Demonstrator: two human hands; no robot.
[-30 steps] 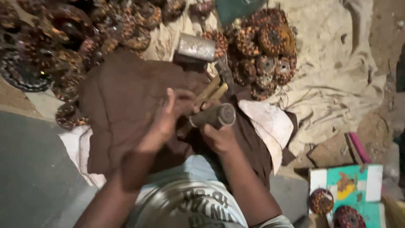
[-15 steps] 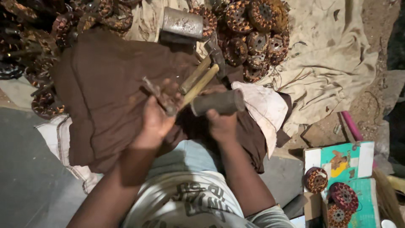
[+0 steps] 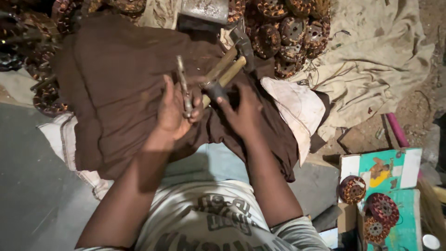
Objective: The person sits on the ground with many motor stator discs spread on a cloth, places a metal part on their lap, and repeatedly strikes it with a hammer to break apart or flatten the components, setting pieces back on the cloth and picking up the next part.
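My left hand [image 3: 173, 114] is closed round a thin metal hand tool [image 3: 184, 90] that stands almost upright over the brown cloth [image 3: 116, 93] on my lap. Just right of it, my right hand [image 3: 242, 111] grips a short dark cylindrical piece [image 3: 215, 89], most of which my fingers hide. Two hammers with wooden handles [image 3: 228, 69] lie on the cloth just beyond both hands, their dark heads [image 3: 242, 41] pointing away from me.
Heaps of round motor stators with copper windings [image 3: 288, 32] lie at the top right and top left. A grey metal block [image 3: 205, 9] sits at the top centre. A cardboard box [image 3: 385, 169] with more stators [image 3: 353, 188] stands at the lower right, beside a beige sheet [image 3: 371, 69].
The grey cylinder seen in my right hand earlier is now mostly covered by my fingers. My left hand has turned the thin tool more upright. The view has moved closer to the cloth.
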